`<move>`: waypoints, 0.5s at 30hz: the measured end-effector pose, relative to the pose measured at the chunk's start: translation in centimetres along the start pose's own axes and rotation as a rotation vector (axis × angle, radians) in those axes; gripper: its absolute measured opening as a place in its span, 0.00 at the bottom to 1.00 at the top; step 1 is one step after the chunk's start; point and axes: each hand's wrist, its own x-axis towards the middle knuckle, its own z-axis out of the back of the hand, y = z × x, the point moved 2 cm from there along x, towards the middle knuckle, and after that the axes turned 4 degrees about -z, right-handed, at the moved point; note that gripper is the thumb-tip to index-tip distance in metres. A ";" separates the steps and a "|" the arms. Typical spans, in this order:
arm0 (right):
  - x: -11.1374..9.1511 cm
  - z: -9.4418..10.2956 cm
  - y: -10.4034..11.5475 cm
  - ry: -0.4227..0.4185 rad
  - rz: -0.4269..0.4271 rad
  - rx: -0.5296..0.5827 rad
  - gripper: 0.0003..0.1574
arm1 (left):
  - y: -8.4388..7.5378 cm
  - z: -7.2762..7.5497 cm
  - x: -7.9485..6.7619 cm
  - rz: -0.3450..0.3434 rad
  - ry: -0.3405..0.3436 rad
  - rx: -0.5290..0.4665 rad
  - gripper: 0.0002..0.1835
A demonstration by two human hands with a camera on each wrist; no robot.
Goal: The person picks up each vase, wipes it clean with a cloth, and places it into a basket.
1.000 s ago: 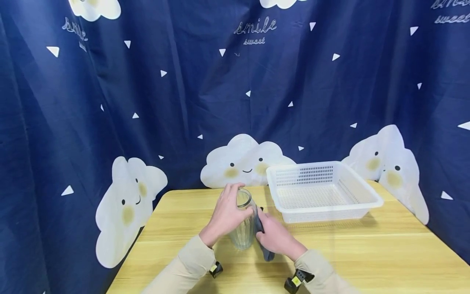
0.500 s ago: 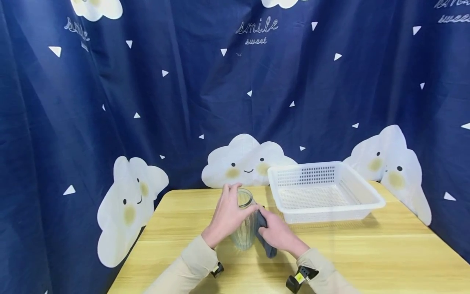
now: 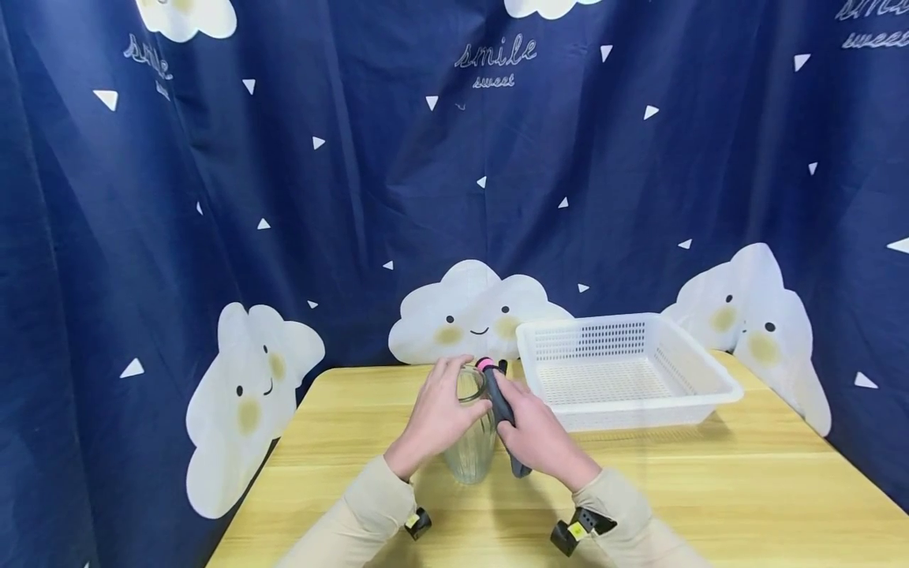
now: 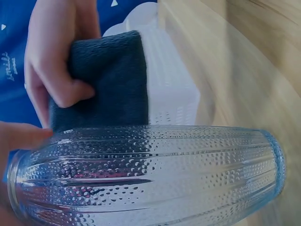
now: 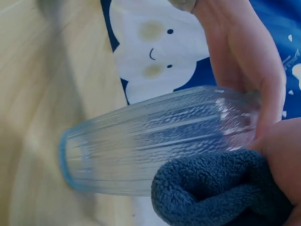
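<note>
A clear, ribbed glass vase (image 3: 470, 459) stands near the middle of the table, mouth upward. Its textured wall (image 4: 188, 169) fills the lower part of the left wrist view. My left hand (image 3: 439, 412) grips the vase around its mouth from the left, thumb on the near side. In my right hand (image 3: 541, 432) is a folded dark grey cloth (image 3: 503, 412), pinched between thumb and fingers, beside the vase's right wall near the rim. A small pink patch shows at the cloth's upper end. In the right wrist view the thick, fuzzy cloth (image 5: 207, 188) overlaps part of the vase.
A white perforated plastic basket (image 3: 632, 410) sits at the back right of the wooden table (image 3: 710, 489). Behind the table hangs a dark blue curtain (image 3: 398, 189) with clouds and triangles printed on it.
My right hand has raised the cloth along the vase's right side, so its top end now stands by the rim. The left hand and vase have barely moved.
</note>
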 end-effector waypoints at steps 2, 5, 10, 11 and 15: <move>-0.2 -0.5 -0.5 0.046 -0.032 0.035 0.51 | 0.1 0.0 0.0 -0.002 0.003 0.001 0.37; -0.6 -1.7 -1.5 0.117 -0.068 0.077 0.50 | 0.3 -0.1 -0.1 0.001 0.007 -0.003 0.37; -1.5 -4.1 -3.3 0.251 -0.081 0.083 0.46 | 0.5 -0.3 -0.1 -0.020 -0.015 -0.010 0.36; -1.6 -4.4 -3.6 0.269 -0.081 0.082 0.46 | 0.5 -0.3 -0.1 -0.028 -0.021 -0.015 0.35; -1.9 -4.7 -4.1 0.288 -0.100 0.082 0.43 | 0.5 -0.6 0.0 -0.057 -0.025 -0.059 0.34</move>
